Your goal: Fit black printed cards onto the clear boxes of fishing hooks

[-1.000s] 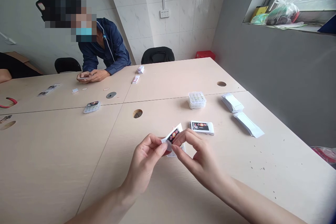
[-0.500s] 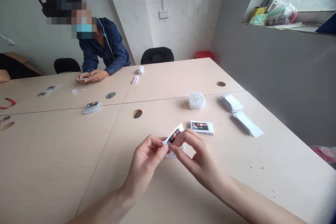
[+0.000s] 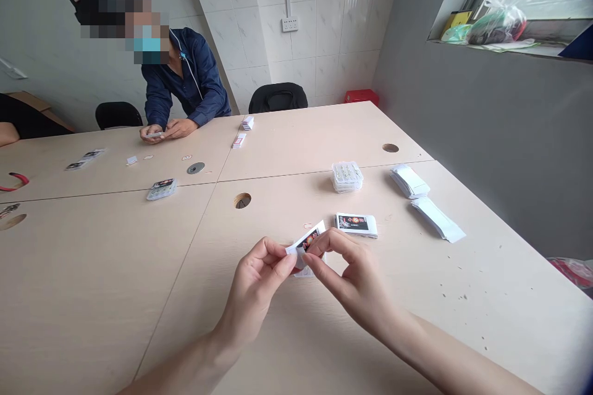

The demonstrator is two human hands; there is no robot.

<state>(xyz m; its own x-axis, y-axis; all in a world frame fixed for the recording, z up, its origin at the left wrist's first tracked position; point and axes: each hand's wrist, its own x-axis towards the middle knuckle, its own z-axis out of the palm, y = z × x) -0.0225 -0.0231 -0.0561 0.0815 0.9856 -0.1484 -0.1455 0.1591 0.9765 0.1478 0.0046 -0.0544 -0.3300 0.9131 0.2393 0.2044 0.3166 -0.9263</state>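
Both my hands pinch one small white card with a black and red label (image 3: 308,239), held just above the pale wooden table (image 3: 287,333). My left hand (image 3: 257,287) grips its lower left end between thumb and fingers. My right hand (image 3: 348,278) pinches its right side, and something small and clear shows beneath the card. A short stack of the same labelled cards (image 3: 356,224) lies just right of my hands.
A clear plastic box (image 3: 347,176) stands further back, with two piles of white paper slips (image 3: 424,199) to its right. Across the table a person in a blue jacket (image 3: 185,83) handles small cards, and more cards (image 3: 162,189) lie near them. Round cable holes (image 3: 243,200) dot the table.
My fingers have shifted slightly on the card, which sits a touch lower. The person across the table has moved their hands a little to the right.
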